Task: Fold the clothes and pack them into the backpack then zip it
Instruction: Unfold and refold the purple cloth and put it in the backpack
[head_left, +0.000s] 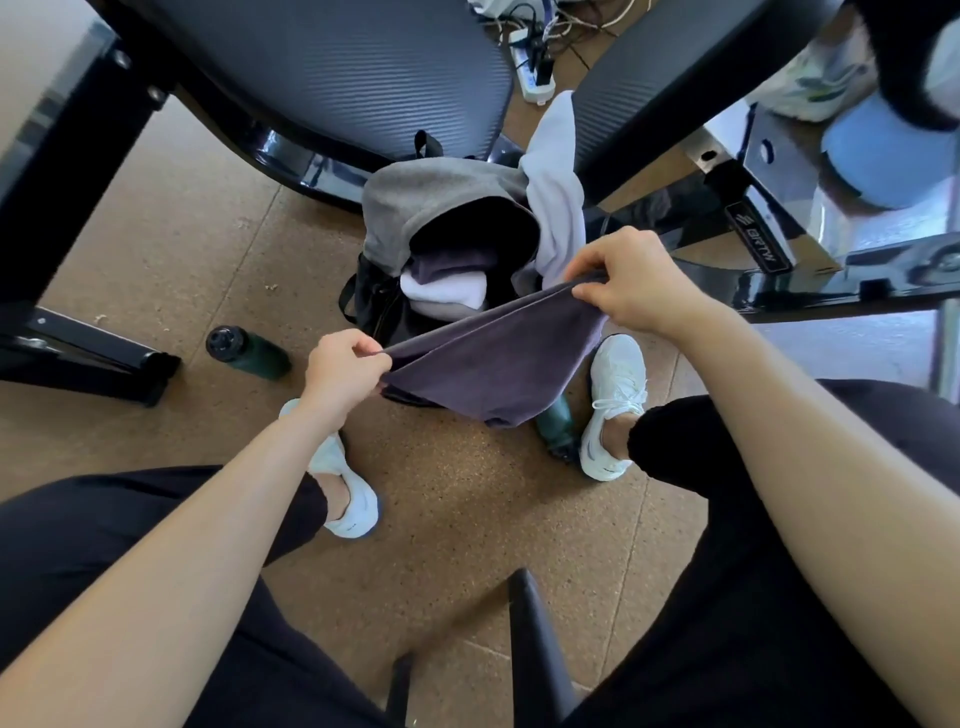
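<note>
A dark purple cloth (498, 358) hangs stretched between my hands, above the floor and in front of the backpack. My left hand (343, 371) pinches its left corner and my right hand (631, 280) pinches its right corner. The black backpack (376, 304) stands open on the floor between my feet, with a grey garment (426, 200) draped over its top. Inside it lie a folded purple piece and a folded white piece (441, 296). A pale lilac garment (553, 182) hangs down at the bag's right side.
A dark green bottle (249, 351) lies on the cork floor to the left. Another green bottle (556, 423) stands by my right shoe. Black padded benches (332, 73) with metal frames close in behind and on both sides. A power strip (535, 78) with cables lies beyond.
</note>
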